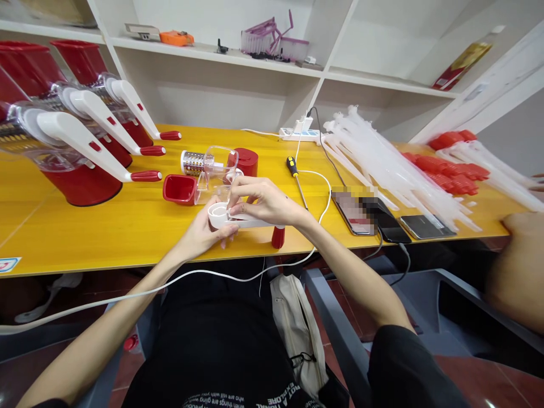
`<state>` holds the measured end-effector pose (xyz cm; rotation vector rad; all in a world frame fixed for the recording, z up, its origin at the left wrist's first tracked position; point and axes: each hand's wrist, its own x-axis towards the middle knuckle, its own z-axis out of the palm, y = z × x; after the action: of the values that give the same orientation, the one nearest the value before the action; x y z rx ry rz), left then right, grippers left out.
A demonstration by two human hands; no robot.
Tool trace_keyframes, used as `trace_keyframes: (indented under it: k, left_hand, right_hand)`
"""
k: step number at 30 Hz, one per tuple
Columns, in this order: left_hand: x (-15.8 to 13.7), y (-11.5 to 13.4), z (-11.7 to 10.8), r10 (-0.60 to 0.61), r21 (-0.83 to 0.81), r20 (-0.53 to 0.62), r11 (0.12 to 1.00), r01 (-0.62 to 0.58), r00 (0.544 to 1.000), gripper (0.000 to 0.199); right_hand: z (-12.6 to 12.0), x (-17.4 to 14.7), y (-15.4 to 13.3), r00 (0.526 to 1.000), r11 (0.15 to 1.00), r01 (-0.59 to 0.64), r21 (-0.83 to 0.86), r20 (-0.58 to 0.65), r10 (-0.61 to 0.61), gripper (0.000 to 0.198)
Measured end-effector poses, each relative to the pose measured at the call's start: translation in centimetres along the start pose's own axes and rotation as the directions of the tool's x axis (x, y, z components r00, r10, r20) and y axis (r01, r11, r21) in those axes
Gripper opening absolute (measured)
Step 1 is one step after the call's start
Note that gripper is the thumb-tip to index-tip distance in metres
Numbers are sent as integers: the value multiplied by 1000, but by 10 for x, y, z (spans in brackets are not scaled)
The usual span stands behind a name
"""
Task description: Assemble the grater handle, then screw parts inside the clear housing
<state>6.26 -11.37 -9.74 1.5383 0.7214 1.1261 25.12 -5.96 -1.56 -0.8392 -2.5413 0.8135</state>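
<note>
Both my hands hold a white crank handle (pixel 249 222) with a round hub and a red knob (pixel 277 237) at its end, just above the front of the yellow table (pixel 127 226). My left hand (pixel 204 232) grips the round hub from below. My right hand (pixel 263 201) rests on top of the hub and arm, fingers curled over it. Just behind my hands lies a clear plastic grater housing (pixel 215 175) with a metal drum (pixel 192 162), a red hopper (pixel 179 188) and a red base (pixel 246 161).
Three assembled red and white rotary graters (pixel 85 153) stand at the left. A yellow-handled screwdriver (pixel 296 178), a power strip (pixel 300 135), phones (pixel 382 218), bagged white handles (pixel 382 164) and red knobs (pixel 446 164) lie to the right. Another person's arm (pixel 518 266) is at far right.
</note>
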Motion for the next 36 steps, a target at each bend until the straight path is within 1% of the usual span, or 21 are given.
trace_keyframes:
  k: [3,8,12,17,21,23,25,27,29,32,36]
  left_hand:
    - [1,1,1,-1,34,-25,999,1,1000,40]
    - [2,-1,1,31,66,-78,998,-26,996,44]
    - [1,-3,0,1,61,-40,998,1,999,43]
    - [1,-2,1,-6,78,-19,997,7,1000,40]
    - [1,0,1,2,88,-18,996,-1,1000,42]
    - [1,1,0,-4,97,-27,995,6,1000,43]
    - [0,1,1,-14,103,-46,994,18,999,45]
    - [-1,2,2,-21,103,-64,994,28,998,46]
    - [-2,3,3,-30,97,-69,995,37,997,47]
    - [-2,2,4,-43,91,-70,995,49,997,47]
    - [-1,1,2,-55,107,-87,992,64,995,49]
  right_hand:
    - [-3,-1,0,1000,1000,-3,-5,31,3,63]
    - [-7,-10,-1,996,1000,0,-19,91,2,75]
    - [-6,-12,-5,995,999,-9,-38,97,12,71]
    - [-5,-6,-7,995,999,-21,-48,92,25,64]
    - [-1,-1,-3,999,1000,-12,-29,48,13,61]
    - [-3,-1,-1,1000,1000,6,-5,9,-6,61]
    - [-11,-3,-1,996,999,25,32,-85,-22,61]
    - [-22,-6,-3,980,996,45,73,-198,-30,63]
    - [-32,-9,-6,965,992,61,110,-262,-30,66]
    - [-36,-11,-6,956,981,69,183,-294,-13,70]
    - [-30,-10,3,932,949,54,312,-357,64,75]
